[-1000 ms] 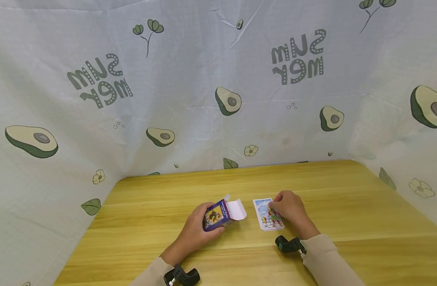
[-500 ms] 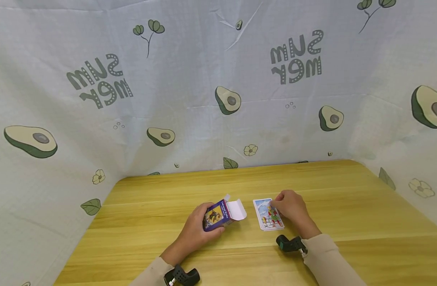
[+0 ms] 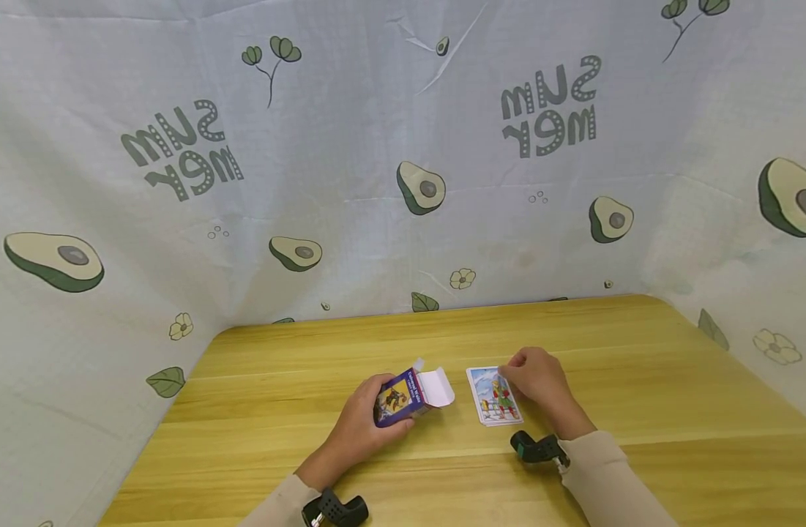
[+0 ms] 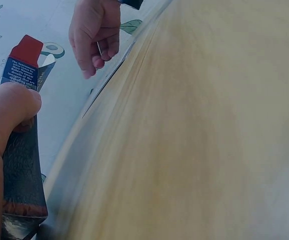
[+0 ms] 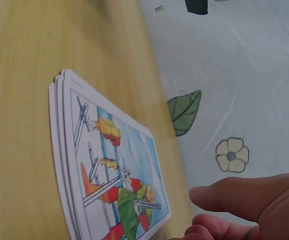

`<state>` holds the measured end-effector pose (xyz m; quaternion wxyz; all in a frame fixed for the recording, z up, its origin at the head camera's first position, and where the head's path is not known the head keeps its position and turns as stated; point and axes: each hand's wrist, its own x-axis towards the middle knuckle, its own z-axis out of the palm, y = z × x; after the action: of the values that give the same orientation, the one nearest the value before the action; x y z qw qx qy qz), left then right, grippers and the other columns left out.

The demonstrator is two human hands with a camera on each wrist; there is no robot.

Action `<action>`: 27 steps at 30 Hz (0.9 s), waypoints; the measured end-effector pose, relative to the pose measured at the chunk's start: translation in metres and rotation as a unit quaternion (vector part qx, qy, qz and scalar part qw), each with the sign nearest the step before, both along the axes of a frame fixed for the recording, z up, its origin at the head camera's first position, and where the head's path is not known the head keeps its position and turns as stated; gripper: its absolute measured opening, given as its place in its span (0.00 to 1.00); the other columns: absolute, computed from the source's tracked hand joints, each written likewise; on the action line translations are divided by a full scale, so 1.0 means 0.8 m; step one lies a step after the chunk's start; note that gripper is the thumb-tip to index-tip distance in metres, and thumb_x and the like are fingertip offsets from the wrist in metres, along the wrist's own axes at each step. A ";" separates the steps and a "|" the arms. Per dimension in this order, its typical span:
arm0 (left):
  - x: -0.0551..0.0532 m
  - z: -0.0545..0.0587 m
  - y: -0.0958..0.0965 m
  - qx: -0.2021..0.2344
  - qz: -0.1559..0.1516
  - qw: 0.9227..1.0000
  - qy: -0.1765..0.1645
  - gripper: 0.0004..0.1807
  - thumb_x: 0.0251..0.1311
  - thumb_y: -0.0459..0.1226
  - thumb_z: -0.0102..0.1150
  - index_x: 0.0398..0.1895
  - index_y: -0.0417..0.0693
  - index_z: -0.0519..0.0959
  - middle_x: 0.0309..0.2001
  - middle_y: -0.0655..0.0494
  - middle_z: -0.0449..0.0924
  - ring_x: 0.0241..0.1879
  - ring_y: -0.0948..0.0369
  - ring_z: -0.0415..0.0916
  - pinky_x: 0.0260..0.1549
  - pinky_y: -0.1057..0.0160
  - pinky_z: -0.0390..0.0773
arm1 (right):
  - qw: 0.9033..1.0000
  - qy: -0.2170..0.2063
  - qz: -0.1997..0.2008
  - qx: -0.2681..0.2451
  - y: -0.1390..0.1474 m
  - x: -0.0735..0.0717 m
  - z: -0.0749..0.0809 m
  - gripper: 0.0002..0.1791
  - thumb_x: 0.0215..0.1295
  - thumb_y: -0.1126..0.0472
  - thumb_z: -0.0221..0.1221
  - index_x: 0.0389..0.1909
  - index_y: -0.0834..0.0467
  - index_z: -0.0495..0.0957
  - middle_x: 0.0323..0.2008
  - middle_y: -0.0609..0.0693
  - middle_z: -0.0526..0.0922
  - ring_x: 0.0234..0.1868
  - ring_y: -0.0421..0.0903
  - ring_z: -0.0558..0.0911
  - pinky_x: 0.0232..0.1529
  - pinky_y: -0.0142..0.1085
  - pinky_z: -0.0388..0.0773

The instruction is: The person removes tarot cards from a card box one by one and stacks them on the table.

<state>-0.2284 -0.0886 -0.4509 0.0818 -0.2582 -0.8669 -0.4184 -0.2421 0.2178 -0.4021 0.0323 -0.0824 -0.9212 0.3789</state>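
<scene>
My left hand point(image 3: 366, 417) grips a purple tarot card box point(image 3: 397, 397), fingers behind it and thumb along its near edge. The box tilts, and its white end flap point(image 3: 437, 386) stands folded out toward the right. In the left wrist view, the thumb point(image 4: 22, 102) presses the side of the box. A small stack of tarot cards point(image 3: 495, 397) lies face up on the table, right of the box. My right hand point(image 3: 539, 380) hovers at the stack's upper right corner. Its thumb point(image 5: 224, 197) appears apart from the cards, with the fingers loosely bent below.
The cards and hands are over a wood-grain table point(image 3: 297, 351). Behind it hangs a pale cloth point(image 3: 356, 146) printed with avocados and leaves, which also covers the sides. Each wrist wears a black camera point(image 3: 534, 448).
My right hand has drawn slightly up and right, off the card face to its corner, uncovering more of the picture. The left hand and box have stayed put.
</scene>
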 end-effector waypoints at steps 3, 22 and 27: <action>-0.002 -0.001 0.002 0.001 0.002 1.000 0.002 0.41 0.50 0.54 0.70 0.64 0.47 0.66 0.53 0.59 0.73 0.46 0.62 0.71 0.44 0.62 0.74 | 1.000 0.008 0.012 -0.005 -0.003 -0.003 0.005 0.13 0.61 0.58 0.63 0.33 0.66 0.76 0.26 0.55 0.74 0.23 0.47 0.72 0.23 0.35 0.70; -0.015 -0.009 0.015 0.004 0.016 1.000 0.018 0.40 0.50 0.55 0.69 0.64 0.48 0.67 0.53 0.58 0.74 0.45 0.63 0.71 0.43 0.63 0.75 | 0.991 0.035 0.099 -0.082 -0.032 -0.014 0.036 0.12 0.61 0.58 0.64 0.36 0.63 0.76 0.27 0.53 0.77 0.23 0.46 0.77 0.26 0.40 0.79; -0.017 -0.010 0.017 0.003 0.018 1.000 0.022 0.40 0.50 0.53 0.70 0.63 0.49 0.67 0.53 0.58 0.74 0.45 0.63 0.71 0.43 0.63 0.75 | 0.988 0.034 0.120 -0.096 -0.046 -0.014 0.037 0.11 0.61 0.58 0.64 0.35 0.62 0.77 0.26 0.55 0.79 0.22 0.45 0.77 0.25 0.40 0.78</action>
<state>-0.2422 -0.0751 -0.4588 0.1092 -0.2513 -0.8683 -0.4135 -0.2530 0.1812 -0.3727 0.0102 0.0387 -0.8822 0.4691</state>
